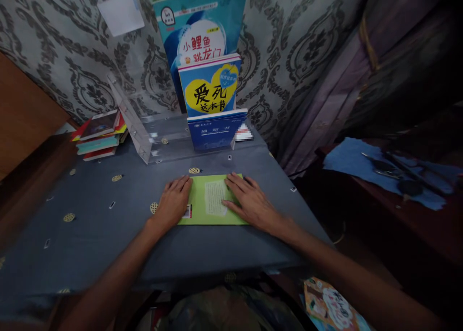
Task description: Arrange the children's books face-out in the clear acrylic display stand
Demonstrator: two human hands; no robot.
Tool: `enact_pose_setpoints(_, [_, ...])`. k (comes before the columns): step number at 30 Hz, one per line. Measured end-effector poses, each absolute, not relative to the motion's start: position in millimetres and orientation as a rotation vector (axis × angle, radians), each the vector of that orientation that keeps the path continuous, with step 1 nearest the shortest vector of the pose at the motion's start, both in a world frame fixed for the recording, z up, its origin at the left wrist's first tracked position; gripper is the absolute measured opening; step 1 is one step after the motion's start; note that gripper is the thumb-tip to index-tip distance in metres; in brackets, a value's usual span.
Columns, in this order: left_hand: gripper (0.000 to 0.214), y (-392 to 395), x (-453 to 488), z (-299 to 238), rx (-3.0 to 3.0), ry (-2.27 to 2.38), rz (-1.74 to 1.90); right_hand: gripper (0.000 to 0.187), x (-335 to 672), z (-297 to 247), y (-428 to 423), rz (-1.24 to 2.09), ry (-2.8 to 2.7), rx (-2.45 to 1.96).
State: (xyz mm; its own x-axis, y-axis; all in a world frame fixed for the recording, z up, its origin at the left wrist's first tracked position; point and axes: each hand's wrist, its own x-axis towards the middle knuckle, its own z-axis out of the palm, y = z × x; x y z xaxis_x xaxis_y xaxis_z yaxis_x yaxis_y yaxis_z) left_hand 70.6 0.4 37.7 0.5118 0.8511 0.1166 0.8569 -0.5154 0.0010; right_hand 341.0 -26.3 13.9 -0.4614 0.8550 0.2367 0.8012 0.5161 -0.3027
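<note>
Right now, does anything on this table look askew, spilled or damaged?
Slightly askew: the book pile at the left, its volumes turned at differing angles, edges uneven. The green book lies flat; no spill or damage shows.

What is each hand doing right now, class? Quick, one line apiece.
Left hand: open, resting on the green book's left end.
Right hand: open, resting on its right end, thumb spread apart.
</note>
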Motion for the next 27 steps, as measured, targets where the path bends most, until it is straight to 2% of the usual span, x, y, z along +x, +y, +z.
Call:
enact_pose_setpoints(5, [0.047,-0.2,71.8,40.6,-2.691,-1.524,-0.152,0.085,370.8,13.5,-41.4,0.342,-2.534,-1.187])
enact_pose_setpoints(7, [0.047,-0.1,70.9,40.8,-2.699,-1.529,-0.158,0.089,379.8,14.4,-44.9,0.42,-2.56,-1.125])
enact_pose_setpoints(15, [0.046,5.5,60.2,42.7,-2.667,-1.607,-0.167,0.076,374.0,24.2,-31.6,0.635,-2.564,-1.112])
enact_pose_setpoints(23, [0.046,26.3,42.6,58.5,-2.533,-1.806,-0.043,0.075,345.1,28.5,16.0,0.708,-2.574,-1.014])
enact_pose_setpoints(27, [0.045,31.4,45.0,63.6,-2.522,-1.762,0.027,0.079,340.4,31.0,31.4,0.749,-2.546,-0.988])
